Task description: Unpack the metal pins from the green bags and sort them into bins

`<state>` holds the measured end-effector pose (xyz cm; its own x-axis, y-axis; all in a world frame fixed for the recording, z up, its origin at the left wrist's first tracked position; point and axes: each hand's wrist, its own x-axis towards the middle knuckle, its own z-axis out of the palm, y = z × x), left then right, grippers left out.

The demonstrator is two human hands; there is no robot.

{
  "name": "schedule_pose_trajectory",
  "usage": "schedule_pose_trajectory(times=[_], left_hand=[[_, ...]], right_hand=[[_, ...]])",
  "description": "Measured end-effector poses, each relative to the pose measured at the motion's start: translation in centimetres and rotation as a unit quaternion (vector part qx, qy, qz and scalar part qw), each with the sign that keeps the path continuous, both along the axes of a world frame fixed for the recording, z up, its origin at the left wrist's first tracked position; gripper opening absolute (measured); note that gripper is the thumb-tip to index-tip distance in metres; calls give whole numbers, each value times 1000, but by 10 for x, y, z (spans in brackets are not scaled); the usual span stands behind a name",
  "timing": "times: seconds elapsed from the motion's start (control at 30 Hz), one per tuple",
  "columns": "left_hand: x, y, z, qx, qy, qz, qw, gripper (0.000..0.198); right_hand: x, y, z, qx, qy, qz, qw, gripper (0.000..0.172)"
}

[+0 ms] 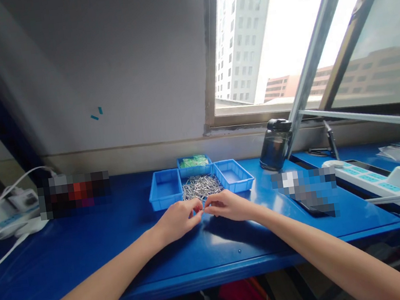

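My left hand (179,218) and my right hand (232,205) meet fingertip to fingertip over the blue table (132,250). Both are closed in a pinch. Whatever lies between the fingertips is too small to name. Just beyond the fingers lies a heap of thin, silvery metal pins (201,185), its near edge partly hidden by my hands. Around the heap stand a left blue bin (166,203), a right blue bin (239,184) and a back blue bin (197,171). Green-and-clear plastic packets (194,161) lie in the back one.
A dark bottle (275,146) stands by the window at the right. Nearer me is a blurred phone-like object (315,203). Power strips (373,176) and white cables (11,243) sit at both sides. One tiny round piece (239,251) rests near the table's front edge.
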<state>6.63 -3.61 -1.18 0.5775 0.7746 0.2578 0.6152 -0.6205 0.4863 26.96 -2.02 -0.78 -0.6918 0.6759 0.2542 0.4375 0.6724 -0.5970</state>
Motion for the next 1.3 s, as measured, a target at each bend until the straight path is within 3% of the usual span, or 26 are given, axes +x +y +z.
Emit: schedule_pose_trajectory(times=[0.13, 0.37, 0.6, 1.03, 1.3], left_hand=[[0, 2, -2, 24, 18, -18, 999, 16], [-2, 2, 1, 20, 36, 3, 999, 19], [-4, 5, 2, 27, -8, 17, 999, 22], [4, -5, 5, 98, 15, -31, 995, 16], [2, -6, 9, 55, 63, 72, 994, 14]], right_hand=[[0, 1, -2, -5, -15, 1, 1000, 25], [1, 4, -3, 11, -16, -31, 999, 20], [2, 5, -5, 22, -39, -32, 998, 18], [-3, 2, -8, 52, -40, 1, 998, 10], [-4, 0, -1, 85, -14, -68, 994, 15]])
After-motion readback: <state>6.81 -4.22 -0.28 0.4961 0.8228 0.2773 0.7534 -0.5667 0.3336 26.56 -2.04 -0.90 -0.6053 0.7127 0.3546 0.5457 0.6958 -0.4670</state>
